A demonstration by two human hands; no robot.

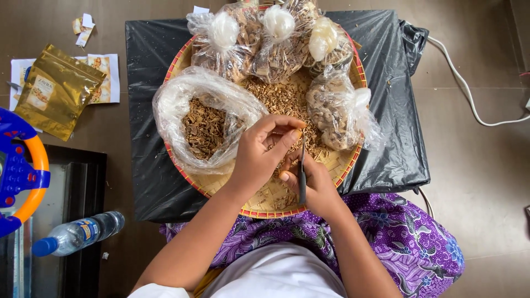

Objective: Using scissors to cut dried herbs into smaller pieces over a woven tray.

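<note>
We look down on a round woven tray (221, 190) with a red-trimmed rim, resting on a surface draped in black plastic sheet (386, 121). Our left hand (262, 154) is pinched shut, thumb and forefinger closed on a small piece of dried herb over the loose pile of chopped brown bits (279, 99) at the tray's middle. Our right hand (312, 185) sits just beside it, touching it, and is wrapped around a dark slim tool (302, 176) — its blade end points up toward the left fingertips; we cannot tell whether it is a knife or scissors. To the left of the hands an open clear bag (193, 118) holds more brown chips. Along the tray's far edge lie three knotted clear bags (276, 38) of dried material, and a fourth filled bag (337, 113) lies at the right. Off the tray — on the brown floor at left — lie a gold foil pouch (55, 91), a water bottle (80, 233) with a blue cap, and a blue and orange toy (22, 171). A purple patterned cloth (408, 237) covers our lap.
</note>
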